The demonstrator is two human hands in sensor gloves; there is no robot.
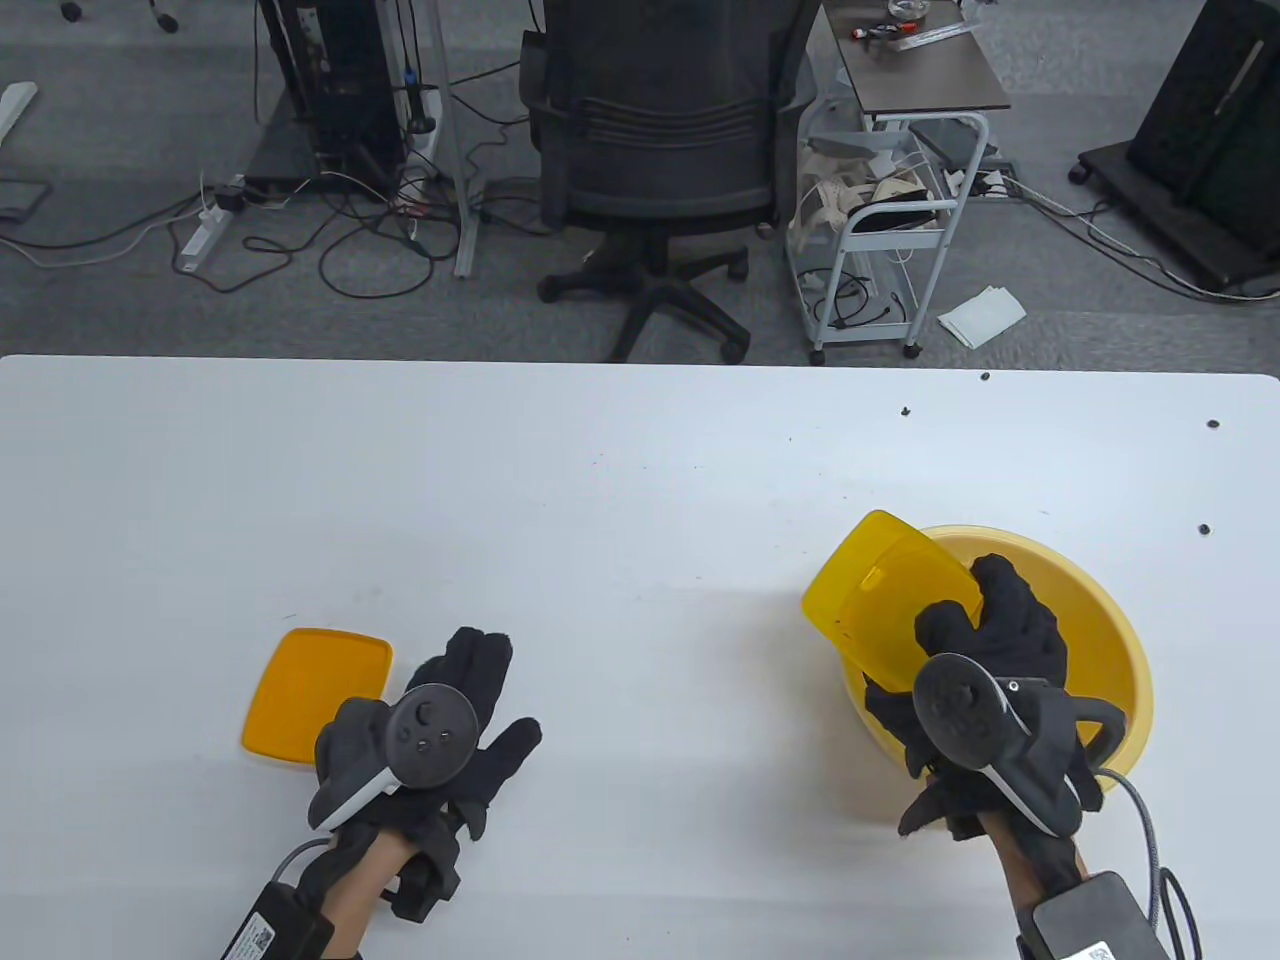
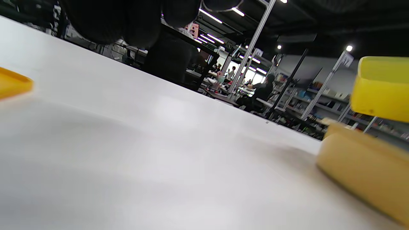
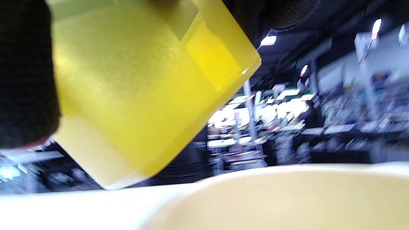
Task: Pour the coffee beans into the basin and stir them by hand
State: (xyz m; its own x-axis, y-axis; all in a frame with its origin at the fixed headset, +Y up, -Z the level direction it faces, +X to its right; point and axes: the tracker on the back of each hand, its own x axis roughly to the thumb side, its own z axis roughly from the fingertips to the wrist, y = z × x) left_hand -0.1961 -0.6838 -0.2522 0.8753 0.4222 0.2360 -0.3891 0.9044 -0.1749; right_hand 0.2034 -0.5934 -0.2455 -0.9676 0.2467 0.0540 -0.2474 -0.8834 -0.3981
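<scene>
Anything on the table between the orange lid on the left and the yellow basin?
Only the left hand, resting flat beside the orange lid. From it to the basin the white table is bare, as the table view shows.

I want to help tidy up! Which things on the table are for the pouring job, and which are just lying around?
For the job:
- yellow box, held tipped over the basin by the right hand
- basin
- orange lid, off and lying by the left hand

Just lying around:
- small dark bits scattered on the table
</scene>
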